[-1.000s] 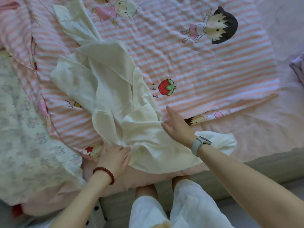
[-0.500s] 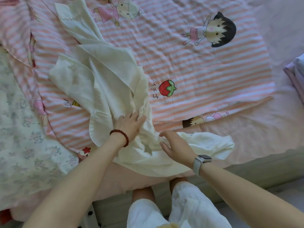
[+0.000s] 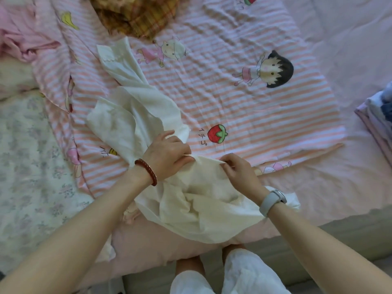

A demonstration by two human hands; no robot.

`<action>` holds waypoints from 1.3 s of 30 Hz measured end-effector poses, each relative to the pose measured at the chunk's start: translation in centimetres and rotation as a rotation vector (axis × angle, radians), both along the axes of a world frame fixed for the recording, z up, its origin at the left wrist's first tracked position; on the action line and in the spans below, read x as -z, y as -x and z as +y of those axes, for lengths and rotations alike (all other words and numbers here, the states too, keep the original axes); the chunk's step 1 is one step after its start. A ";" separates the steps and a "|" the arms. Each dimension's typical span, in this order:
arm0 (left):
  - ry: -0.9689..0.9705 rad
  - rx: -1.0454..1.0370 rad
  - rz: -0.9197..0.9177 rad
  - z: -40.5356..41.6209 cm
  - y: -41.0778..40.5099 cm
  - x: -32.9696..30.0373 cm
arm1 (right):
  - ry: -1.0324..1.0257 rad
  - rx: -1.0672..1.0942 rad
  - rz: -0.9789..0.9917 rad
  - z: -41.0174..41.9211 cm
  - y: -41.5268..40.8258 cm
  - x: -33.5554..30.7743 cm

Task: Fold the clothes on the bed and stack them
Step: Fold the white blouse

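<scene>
- Item: cream garment [image 3: 135, 115], thin woven cloth, one piece, unfolded and rumpled. It lies on the striped pink sheet [image 3: 244, 115] of the bed, its near part bunched at the bed's front edge and draped a little over it.
- Long axis: runs from the far left, where a narrow sleeve-like end [image 3: 114, 54] points away toward the plaid garment [image 3: 137, 13], down to the wide bunched end close to the person. The axis sits diagonal to the bed edge, not square with it.
- Left hand [image 3: 167, 155]: grip closed, fingers curled round a fold of the cream garment near its middle.
- Right hand [image 3: 239, 172]: grip closed, thumb and fingers pinching an edge of the same cloth; a taut ridge runs between the two hands.
- Step in hand, by judgement: finding an edge and straightening the garment; no fold made yet.
- Next move calls for: spreading the bunched near end flat and squaring the piece before the first fold.
- Also present: folded stack [image 3: 377, 115] at the right edge, the likely destination.
</scene>
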State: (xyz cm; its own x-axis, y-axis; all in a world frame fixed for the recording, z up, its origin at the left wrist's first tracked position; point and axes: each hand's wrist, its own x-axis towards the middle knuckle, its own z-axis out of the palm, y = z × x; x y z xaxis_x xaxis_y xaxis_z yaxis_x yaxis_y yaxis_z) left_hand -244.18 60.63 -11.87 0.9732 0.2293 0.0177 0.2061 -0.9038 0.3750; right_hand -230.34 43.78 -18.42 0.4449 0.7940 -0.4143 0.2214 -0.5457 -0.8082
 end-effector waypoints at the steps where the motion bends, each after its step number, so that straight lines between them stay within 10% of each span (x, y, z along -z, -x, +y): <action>1: 0.058 -0.046 -0.017 0.4 -1.0 -1.7 | -0.032 -0.051 0.026 0.6 -0.9 -1.5; 8: 0.232 -0.382 -0.365 2.4 -6.9 -14.0 | -0.593 0.126 -0.274 5.2 -3.8 -15.4; 19: 0.122 -0.571 -0.594 5.8 -8.8 -33.2 | -0.851 0.264 -0.293 10.3 -5.9 -34.3; 26: 0.901 -0.814 -0.475 6.7 -9.0 -39.0 | -0.944 0.132 -0.480 10.6 -2.3 -40.5; 39: 1.701 -0.202 -0.137 3.7 -7.4 -37.4 | -0.635 0.461 -0.408 10.2 -1.6 -39.3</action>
